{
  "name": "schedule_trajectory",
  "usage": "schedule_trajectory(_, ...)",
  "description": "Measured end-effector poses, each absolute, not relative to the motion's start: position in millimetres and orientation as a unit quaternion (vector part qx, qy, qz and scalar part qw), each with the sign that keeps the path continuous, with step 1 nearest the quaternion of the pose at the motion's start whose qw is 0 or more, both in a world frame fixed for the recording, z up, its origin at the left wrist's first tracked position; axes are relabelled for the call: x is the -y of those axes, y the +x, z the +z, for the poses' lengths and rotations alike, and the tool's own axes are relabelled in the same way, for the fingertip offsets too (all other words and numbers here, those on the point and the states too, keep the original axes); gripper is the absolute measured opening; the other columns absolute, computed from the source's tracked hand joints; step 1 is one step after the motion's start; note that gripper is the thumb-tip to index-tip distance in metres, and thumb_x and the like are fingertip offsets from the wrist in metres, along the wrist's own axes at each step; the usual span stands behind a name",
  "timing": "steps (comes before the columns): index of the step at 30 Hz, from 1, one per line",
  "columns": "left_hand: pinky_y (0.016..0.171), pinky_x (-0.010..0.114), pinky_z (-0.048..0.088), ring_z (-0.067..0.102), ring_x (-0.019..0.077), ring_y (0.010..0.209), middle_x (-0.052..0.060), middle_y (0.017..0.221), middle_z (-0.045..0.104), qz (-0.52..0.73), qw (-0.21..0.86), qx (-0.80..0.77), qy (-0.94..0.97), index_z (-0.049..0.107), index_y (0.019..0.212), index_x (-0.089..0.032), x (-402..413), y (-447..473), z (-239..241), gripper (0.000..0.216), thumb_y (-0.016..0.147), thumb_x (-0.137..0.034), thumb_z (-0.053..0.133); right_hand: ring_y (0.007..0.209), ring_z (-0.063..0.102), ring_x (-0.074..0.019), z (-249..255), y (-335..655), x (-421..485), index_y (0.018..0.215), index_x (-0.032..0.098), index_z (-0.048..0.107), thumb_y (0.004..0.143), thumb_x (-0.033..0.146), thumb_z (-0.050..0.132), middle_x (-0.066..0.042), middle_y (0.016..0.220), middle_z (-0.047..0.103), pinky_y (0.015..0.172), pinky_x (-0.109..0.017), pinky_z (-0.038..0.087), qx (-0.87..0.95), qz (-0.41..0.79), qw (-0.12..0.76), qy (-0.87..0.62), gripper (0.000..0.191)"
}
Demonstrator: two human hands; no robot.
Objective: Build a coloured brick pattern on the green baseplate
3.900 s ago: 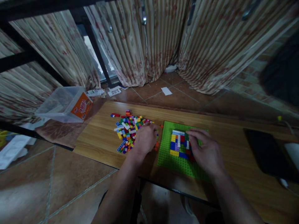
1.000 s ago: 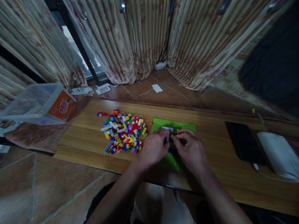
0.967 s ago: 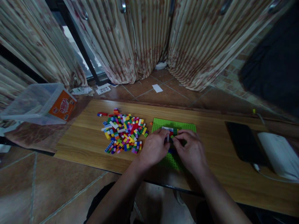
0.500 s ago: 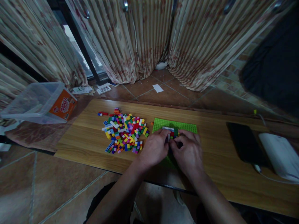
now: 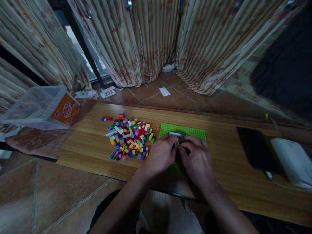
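Note:
A green studded baseplate (image 5: 187,128) lies on the wooden table in front of me. On it stands a small toy-brick structure (image 5: 175,134) with white, red and green bricks showing. My left hand (image 5: 162,154) is closed at the structure's left side, fingertips curled against the bricks. From the right, my right hand (image 5: 198,157) has thumb and index finger pinched together on the structure's near side. Both hands hide most of the bricks between them. Left of the plate, a heap of loose toy bricks (image 5: 131,136) in many colours is spread out.
A clear plastic bin (image 5: 36,107) with an orange label stands beyond the table's left end. On the right of the wooden table (image 5: 224,162) lie a black tablet-like slab (image 5: 255,149) and a white device (image 5: 292,159) with a cable. Curtains (image 5: 156,39) hang behind.
My right fingers have shifted slightly left over the bricks, covering a little more of the structure. The baseplate and loose heap stay put.

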State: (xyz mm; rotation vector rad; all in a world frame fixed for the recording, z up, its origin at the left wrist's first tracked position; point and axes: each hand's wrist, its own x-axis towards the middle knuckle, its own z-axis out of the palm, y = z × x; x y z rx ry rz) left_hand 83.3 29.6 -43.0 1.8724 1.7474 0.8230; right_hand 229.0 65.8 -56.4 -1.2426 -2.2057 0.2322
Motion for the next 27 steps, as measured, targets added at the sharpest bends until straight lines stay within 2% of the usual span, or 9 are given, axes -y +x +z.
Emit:
schedule_trajectory(13, 0.092, 0.033, 0.051, 0.063, 0.0209, 0.103, 0.006, 0.107, 0.066, 0.290, 0.204, -0.619, 0.701, 0.066, 0.108, -0.020, -29.0, 82.4, -46.6, 0.028, 0.089, -0.010, 0.048, 0.098, 0.058, -0.0293, -58.7, 229.9, -67.6, 0.081, 0.015, 0.076, 0.088, 0.019, 0.057, -0.015, 0.107, 0.071, 0.087, -0.045, 0.049, 0.834, 0.072, 0.299, -0.457, 0.020)
schedule_trajectory(27, 0.087, 0.033, 0.052, 0.065, 0.0215, 0.098, 0.007, 0.105, 0.068, 0.272, 0.199, -0.643, 0.688, 0.064, 0.108, -0.019, -29.2, 83.1, -43.5, 0.023, 0.091, -0.014, 0.049, 0.104, 0.058, -0.0300, -63.9, 233.2, -74.3, 0.092, 0.020, 0.077, 0.087, 0.025, 0.058, -0.012, 0.111, 0.068, 0.090, -0.048, 0.049, 0.827, 0.138, 0.319, -0.442, 0.020)
